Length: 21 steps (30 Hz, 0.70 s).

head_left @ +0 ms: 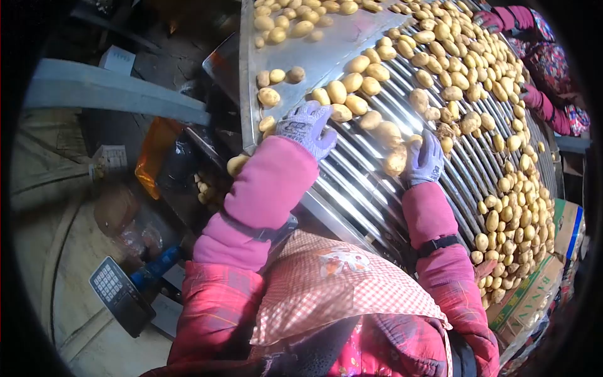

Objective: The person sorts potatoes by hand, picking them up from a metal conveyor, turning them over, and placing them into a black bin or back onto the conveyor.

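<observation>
Loads of potatoes (502,207) on this line, way too many to count. They're heaped thickest along the right edge of the rollers (358,182). The strip of rollers nearest the body is bare, so that's where the open room is. On the left the rollers meet a flat steel sheet (339,44), whose left edge drops into a dark gap.

Counts: two hands, both in grey-purple knit gloves with pink padded sleeves. Four potatoes sit apart on the near part of the sheet. One cardboard box (534,292) sits below the right edge, and one keypad scale (119,301) is down on the left.

The left hand (306,129) lies palm down with fingers spread, right at the seam between sheet and rollers and just beside a small row of potatoes. The right hand (424,160) is further out on the rollers, fingers lightly curled against a big potato (396,160). Can't tell if it's actually gripped or just touched.

The rollers are shiny ribbed metal bars and the potatoes are smooth, pale yellow ovals. A checked apron (326,289) covers the lap. Another person's gloved hand (537,97) is at the far right edge.
</observation>
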Motion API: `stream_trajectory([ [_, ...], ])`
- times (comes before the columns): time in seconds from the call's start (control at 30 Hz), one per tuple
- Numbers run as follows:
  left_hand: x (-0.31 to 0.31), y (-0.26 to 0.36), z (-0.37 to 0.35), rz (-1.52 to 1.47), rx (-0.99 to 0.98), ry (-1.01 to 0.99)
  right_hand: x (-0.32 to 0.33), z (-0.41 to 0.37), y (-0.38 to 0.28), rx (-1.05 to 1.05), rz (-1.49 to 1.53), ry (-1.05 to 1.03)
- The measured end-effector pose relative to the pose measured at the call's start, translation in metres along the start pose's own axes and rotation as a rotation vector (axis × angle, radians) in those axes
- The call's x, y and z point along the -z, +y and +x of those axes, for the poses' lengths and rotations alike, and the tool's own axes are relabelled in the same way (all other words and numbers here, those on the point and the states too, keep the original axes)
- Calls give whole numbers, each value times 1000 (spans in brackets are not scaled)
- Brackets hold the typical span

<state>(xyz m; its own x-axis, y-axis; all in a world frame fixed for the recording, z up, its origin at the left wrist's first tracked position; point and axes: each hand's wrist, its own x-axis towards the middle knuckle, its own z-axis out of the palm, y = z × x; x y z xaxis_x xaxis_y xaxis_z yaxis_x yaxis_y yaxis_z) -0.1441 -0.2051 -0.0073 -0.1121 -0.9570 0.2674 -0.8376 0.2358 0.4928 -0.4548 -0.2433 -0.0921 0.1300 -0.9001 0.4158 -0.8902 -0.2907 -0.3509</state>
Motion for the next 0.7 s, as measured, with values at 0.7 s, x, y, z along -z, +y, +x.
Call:
stream_trajectory([
  [0.7, 27, -39, -13, 626, 147, -681, 4, 0, -7, -65, 108, 50],
])
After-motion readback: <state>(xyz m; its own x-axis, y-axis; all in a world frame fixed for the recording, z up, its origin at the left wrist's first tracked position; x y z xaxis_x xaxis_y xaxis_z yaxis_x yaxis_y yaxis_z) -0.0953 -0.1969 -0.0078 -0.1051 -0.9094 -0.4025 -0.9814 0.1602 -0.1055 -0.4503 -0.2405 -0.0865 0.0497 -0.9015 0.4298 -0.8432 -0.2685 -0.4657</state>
